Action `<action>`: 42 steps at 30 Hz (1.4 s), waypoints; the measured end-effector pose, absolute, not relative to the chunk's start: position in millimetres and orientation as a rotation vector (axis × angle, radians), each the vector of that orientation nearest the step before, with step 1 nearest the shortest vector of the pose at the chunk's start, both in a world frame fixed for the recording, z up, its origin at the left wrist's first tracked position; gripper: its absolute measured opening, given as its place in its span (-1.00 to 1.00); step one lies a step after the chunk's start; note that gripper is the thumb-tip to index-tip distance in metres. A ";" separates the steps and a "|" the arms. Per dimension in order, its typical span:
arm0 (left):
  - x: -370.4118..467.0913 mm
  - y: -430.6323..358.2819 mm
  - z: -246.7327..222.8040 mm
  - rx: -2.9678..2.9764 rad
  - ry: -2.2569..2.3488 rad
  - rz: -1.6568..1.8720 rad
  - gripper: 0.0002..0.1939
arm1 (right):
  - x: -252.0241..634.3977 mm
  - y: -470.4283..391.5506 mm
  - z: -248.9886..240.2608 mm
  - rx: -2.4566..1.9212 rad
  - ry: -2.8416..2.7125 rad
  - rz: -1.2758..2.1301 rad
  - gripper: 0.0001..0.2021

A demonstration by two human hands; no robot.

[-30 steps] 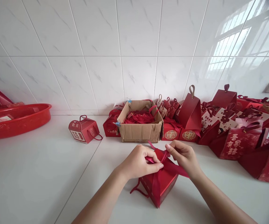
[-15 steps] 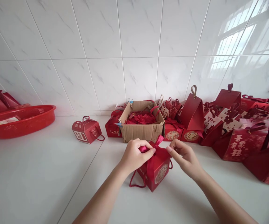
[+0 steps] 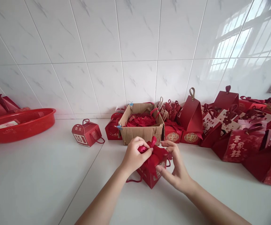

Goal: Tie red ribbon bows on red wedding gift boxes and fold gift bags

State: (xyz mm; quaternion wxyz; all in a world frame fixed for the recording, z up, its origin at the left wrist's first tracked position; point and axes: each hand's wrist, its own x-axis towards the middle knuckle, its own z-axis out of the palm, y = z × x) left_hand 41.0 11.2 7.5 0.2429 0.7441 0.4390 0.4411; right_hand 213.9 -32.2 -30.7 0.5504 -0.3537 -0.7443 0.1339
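Note:
A small red gift box (image 3: 150, 178) with a round gold emblem and rope handles stands on the white counter, one corner towards me. Red ribbon (image 3: 153, 142) lies over its top, with a loop and an end sticking up. My left hand (image 3: 136, 153) pinches the ribbon at the top of the box. On the right side of the box is my right hand (image 3: 176, 167), its thumb and fingers spread around the upper corner, partly hiding the emblem.
Behind the box is an open cardboard box (image 3: 141, 132) of red ribbons. A red box with a rope handle (image 3: 86, 133) and a red plastic basket (image 3: 37, 120) are on the left. Many red gift boxes (image 3: 191, 120) crowd the right along the tiled wall.
My right hand has moved left and down onto the box's side, and its fingers have opened. My left hand keeps its pinch on the ribbon. The view has shifted slightly.

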 end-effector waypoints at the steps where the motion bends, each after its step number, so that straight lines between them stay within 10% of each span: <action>1: 41.0 12.3 6.2 2.001 1.199 1.221 -0.87 | 210.6 -33.2 -32.5 -0.861 -1.778 0.290 -0.54; 5: 41.8 13.8 3.8 1.908 1.174 1.253 -0.87 | 195.3 -38.1 -39.3 -1.060 -1.880 0.268 -0.09; 25: 30.0 48.5 -34.9 1.280 1.061 1.463 -0.44 | 253.2 10.0 101.6 -1.173 -1.165 -0.280 -0.35; 42: 36.3 51.4 -40.2 1.319 1.079 1.382 -0.48 | 253.9 93.6 37.1 -1.501 -1.237 -0.081 -0.21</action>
